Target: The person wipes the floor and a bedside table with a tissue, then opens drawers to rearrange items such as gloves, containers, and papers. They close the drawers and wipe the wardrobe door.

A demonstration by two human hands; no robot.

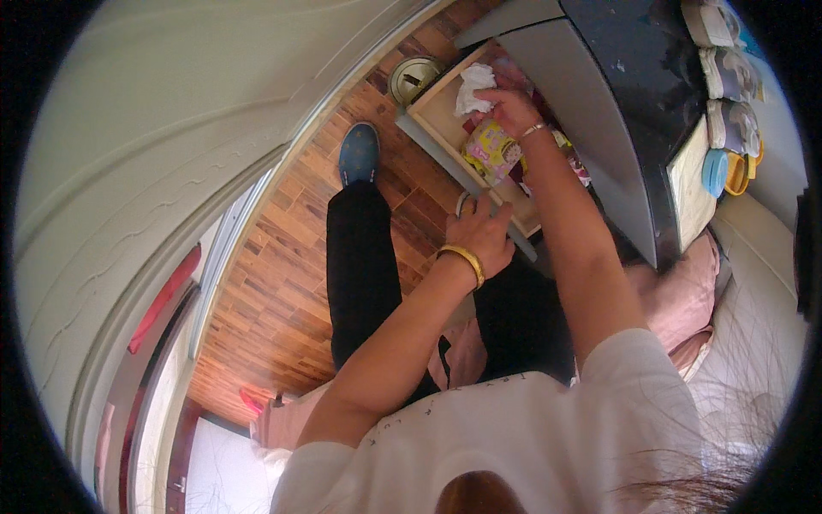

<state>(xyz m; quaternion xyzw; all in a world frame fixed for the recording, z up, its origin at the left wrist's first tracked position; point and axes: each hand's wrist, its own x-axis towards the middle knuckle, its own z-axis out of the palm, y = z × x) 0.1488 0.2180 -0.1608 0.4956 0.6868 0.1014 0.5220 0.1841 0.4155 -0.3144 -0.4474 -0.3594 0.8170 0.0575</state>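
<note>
An open drawer (443, 115) of pale wood with a grey front panel (437, 154) is pulled out of a cabinet before me. My left hand (483, 232), with a gold-coloured bangle at the wrist, grips the top edge of that panel near its closer end. Inside the drawer, my right hand (512, 110) pinches a crumpled white tissue or thin plastic piece (475, 88) between thumb and fingers. Below it lies a yellow and pink printed packet (491, 151). Other dark red and pink packages are partly hidden by my right forearm.
The grey cabinet (578, 96) has a glossy black top (636, 58) bearing several packs, a blue round item (714, 172) and a yellow one (738, 177). A round metal lid-like object (414, 80) stands on the wood-patterned floor (282, 257). A pale bed or sofa edge (160, 128) curves along the left.
</note>
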